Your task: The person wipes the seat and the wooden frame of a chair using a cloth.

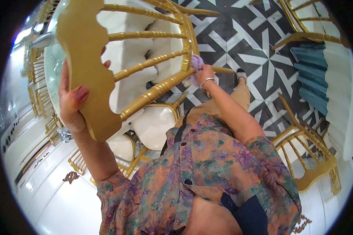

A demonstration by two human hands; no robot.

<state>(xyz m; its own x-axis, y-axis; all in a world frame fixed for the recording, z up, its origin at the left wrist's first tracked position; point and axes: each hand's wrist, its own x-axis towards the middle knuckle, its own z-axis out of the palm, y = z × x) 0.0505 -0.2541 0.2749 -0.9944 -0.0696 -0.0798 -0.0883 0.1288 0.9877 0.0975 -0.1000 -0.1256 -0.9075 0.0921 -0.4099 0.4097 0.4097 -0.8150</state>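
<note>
A gold-painted chair [85,58] with a scalloped top rail and turned spindles fills the upper left of the head view. My left hand [73,94] grips the broad top rail, its thumb on the near face and fingertips showing past the scalloped edge. Down at the base of the backrest, beside the seat frame, my right hand [204,74] holds a bunched lilac cloth [196,63] against the gold wood. A bangle circles the right wrist. Part of the cloth is hidden behind the fingers.
A round glass-topped table [53,69] with white drapery stands at the left. Another gold chair with a white seat [156,124] is close by my left side. More gold chairs [311,158] stand at the right, near a teal cloth [310,77]. Patterned black-and-white flooring [253,55] lies between.
</note>
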